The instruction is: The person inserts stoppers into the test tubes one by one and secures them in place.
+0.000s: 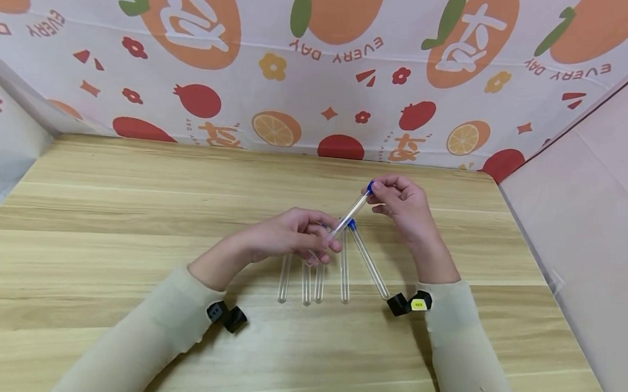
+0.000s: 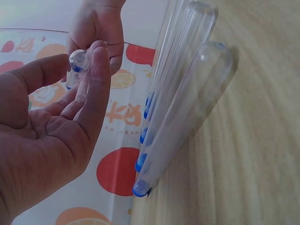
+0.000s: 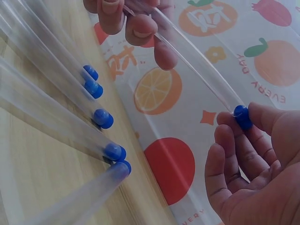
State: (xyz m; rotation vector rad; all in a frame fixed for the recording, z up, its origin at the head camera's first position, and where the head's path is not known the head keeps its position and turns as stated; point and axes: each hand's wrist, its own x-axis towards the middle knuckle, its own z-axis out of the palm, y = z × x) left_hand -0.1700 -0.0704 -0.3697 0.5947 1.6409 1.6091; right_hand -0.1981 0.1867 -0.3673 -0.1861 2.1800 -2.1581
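A clear test tube (image 1: 353,211) is held slanting above the table between both hands. My left hand (image 1: 301,234) pinches its rounded lower end between thumb and fingers. At the upper end, my right hand (image 1: 404,206) pinches the blue cap (image 3: 242,117) with thumb and fingertips. The cap sits on the tube's mouth. Beneath the hands, several more capped test tubes (image 1: 370,261) lie on the wooden table, rounded ends toward me. Their blue caps (image 3: 103,118) point to the far side, and the left hand partly covers these tubes in the head view.
The wooden tabletop (image 1: 132,210) ends at a fruit-printed cloth (image 1: 320,84) that hangs behind it. A pale wall panel (image 1: 591,193) stands along the right side. Each sleeve carries a small black camera, such as the left one (image 1: 235,320).
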